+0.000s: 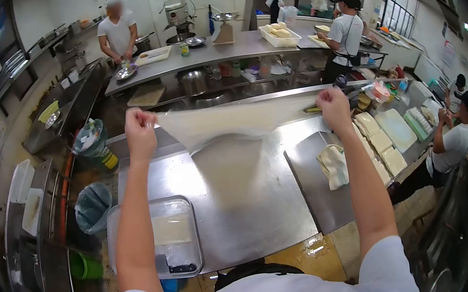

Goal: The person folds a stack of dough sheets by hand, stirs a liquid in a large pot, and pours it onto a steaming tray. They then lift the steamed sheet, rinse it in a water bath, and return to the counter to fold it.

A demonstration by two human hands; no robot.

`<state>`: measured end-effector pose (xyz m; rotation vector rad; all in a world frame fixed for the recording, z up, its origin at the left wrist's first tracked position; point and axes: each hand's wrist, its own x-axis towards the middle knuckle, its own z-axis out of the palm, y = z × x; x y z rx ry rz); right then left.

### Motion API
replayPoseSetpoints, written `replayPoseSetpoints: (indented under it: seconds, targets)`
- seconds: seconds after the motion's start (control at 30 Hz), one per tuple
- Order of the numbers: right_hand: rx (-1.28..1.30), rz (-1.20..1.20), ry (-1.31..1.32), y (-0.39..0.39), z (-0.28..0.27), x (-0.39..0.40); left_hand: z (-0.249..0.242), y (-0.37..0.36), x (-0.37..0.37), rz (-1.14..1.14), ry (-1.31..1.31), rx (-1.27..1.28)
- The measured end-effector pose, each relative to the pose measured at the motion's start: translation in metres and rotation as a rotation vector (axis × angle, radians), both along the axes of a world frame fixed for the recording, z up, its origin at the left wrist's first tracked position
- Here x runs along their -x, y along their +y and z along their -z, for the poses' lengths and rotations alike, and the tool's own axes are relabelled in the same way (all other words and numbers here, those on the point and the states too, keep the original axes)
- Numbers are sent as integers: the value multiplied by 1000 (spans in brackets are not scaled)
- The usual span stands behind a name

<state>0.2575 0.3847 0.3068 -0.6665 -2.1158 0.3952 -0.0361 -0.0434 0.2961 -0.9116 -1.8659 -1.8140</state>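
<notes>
No legible text, label, brand, number or sign appears in the head view. Papers on the right-hand wall [447,55] and a green-and-yellow printed label on the bin [95,145] beside the worktop [240,203] are too small and blurred to read.
</notes>
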Motion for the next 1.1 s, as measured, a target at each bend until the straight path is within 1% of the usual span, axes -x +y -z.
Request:
replayPoseSetpoints:
  seconds: [0.03,0.1,0.13,0.17,0.2,0.23,0.27,0.33,0.4,0.43,0.47,0.53,0.63,0.7,0.73,0.77,0.83,0.87,0.93,1.03,1.1]
  targets:
    - [-14,-38,15,-8,18,-17,18,-11,-10,28,7,8]
    - [13,-94,-6,-36,59,-62,58,-39,-55,46,-9,73]
    - [17,-102,-85,-39,94,-85,87,-52,-79,-56,-26,176]
    - [175,-165,-73,-54,123,-110,121,-65,-109,-76,-127,215]
    - [132,-113,-245,-58,173,-137,160,-81,-136,-80,-122,313]
    - [183,-108,-518,-69,207,-163,194,-94,-170,-97,-250,379]
    - [42,-76,-577,-95,237,-191,226,-111,-200,-36,-273,475]
    - [-49,-158,-743,-129,278,-237,248,-131,-266,-42,-458,678]
    - [4,-223,-695,-147,289,-256,260,-143,-297,-43,-622,670]
    - [31,-253,-672,-155,284,-261,260,-143,-305,-41,-704,664]
    - [46,-263,-642,-158,278,-258,261,-138,-304,-43,-681,674]
    - [68,-286,-576,-156,256,-233,255,-119,-294,-48,-630,684]
    - [125,-319,-472,-143,256,-186,277,-74,-254,18,-461,697]
    - [195,-339,-463,-136,252,-144,257,-29,-230,51,-330,809]
    - [230,-347,-462,-132,251,-122,259,-9,-214,90,-326,850]
    - [252,-356,-482,-129,250,-98,265,9,-197,129,-323,891]
    - [297,-373,-522,-123,253,-46,279,45,-163,154,-224,1005]
    - [292,-391,-554,-118,260,-21,286,59,-148,167,-177,1062]
    - [283,-427,-618,-104,280,32,288,87,-114,150,-181,1202]
    - [323,-463,-717,-81,306,103,302,108,-62,105,-188,1345]
    - [246,-420,-854,-63,330,142,310,109,-30,74,-180,1382]
